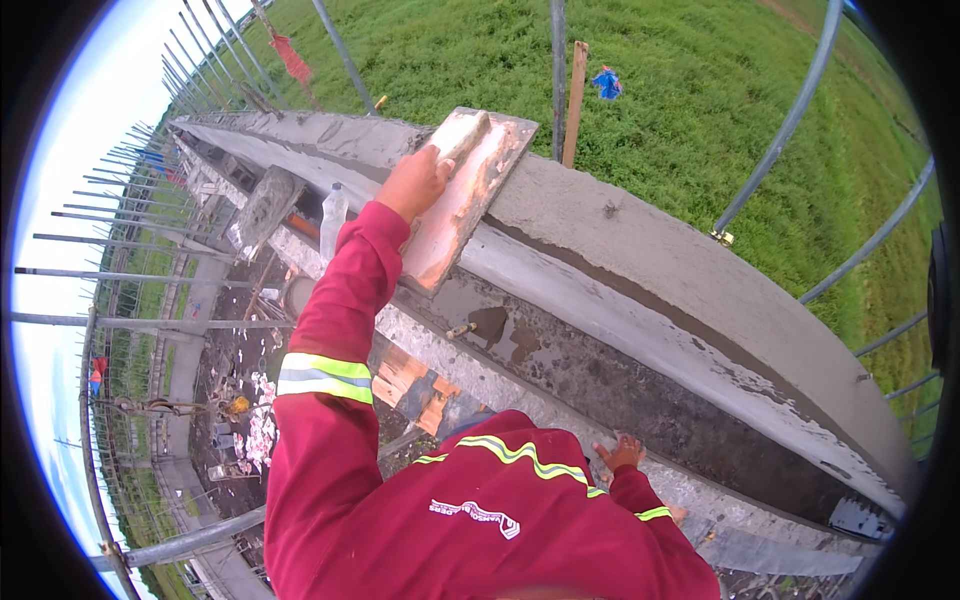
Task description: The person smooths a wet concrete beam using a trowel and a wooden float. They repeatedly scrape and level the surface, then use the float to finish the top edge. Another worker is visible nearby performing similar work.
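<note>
Float (462, 203) — flat, rectangular, blotchy pinkish-tan

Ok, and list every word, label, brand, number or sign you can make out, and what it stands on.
Maroon top, chest: white lettering beside a white emblem; I won't copy printed wording or brands.
Float in the left hand: no lettering seen.
Clear bottle: no legible label.
Any text farther off is too small or blurred to read.
</note>
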